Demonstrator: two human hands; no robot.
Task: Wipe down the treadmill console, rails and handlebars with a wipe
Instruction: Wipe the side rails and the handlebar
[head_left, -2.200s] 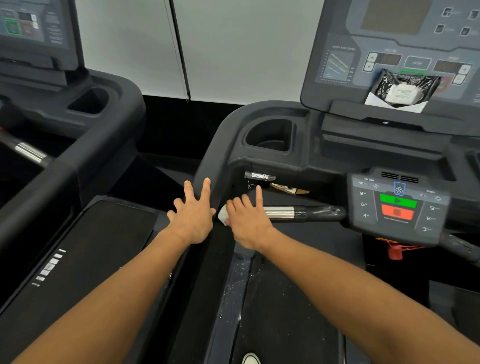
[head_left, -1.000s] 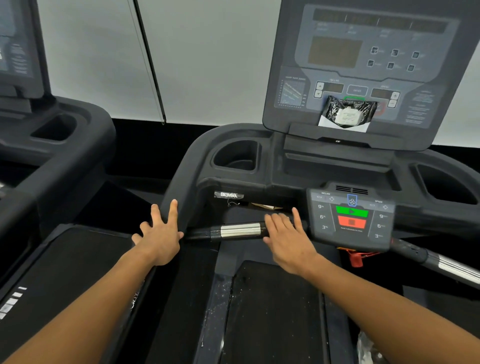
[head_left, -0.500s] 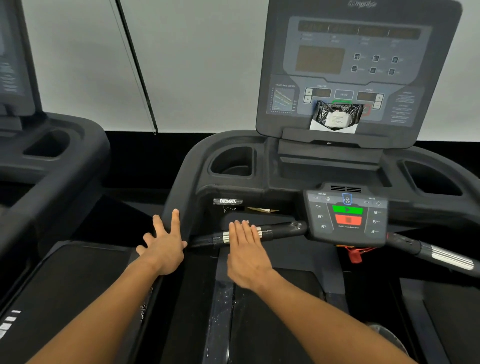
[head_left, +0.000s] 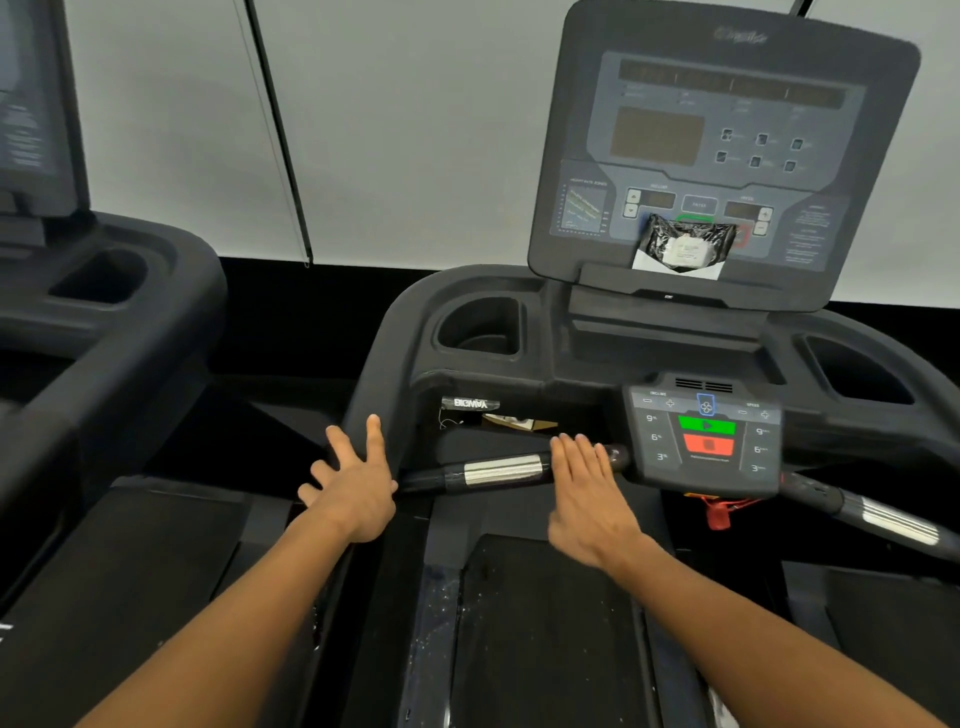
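My right hand (head_left: 587, 493) lies flat, fingers together, over the black right end of the left handlebar (head_left: 498, 472), just left of the control pad (head_left: 706, 441). The wipe is hidden under its palm. The bar's steel sensor section shows bare to the left of that hand. My left hand (head_left: 353, 488) rests with fingers spread against the treadmill's left rail (head_left: 374, 395) and holds nothing. Above stands the upright console (head_left: 727, 145). The right handlebar (head_left: 893, 519) runs off to the lower right.
A black plastic packet (head_left: 685, 244) leans on the console ledge. Cup holders (head_left: 480, 327) sit on both sides of the console. A red safety clip (head_left: 719, 512) hangs under the control pad. A second treadmill (head_left: 104, 312) stands to the left. The belt (head_left: 545, 623) lies below my arms.
My right hand has slid right along the handlebar, off the steel sensor and onto the black end by the control pad. The left hand has stayed on the rail.
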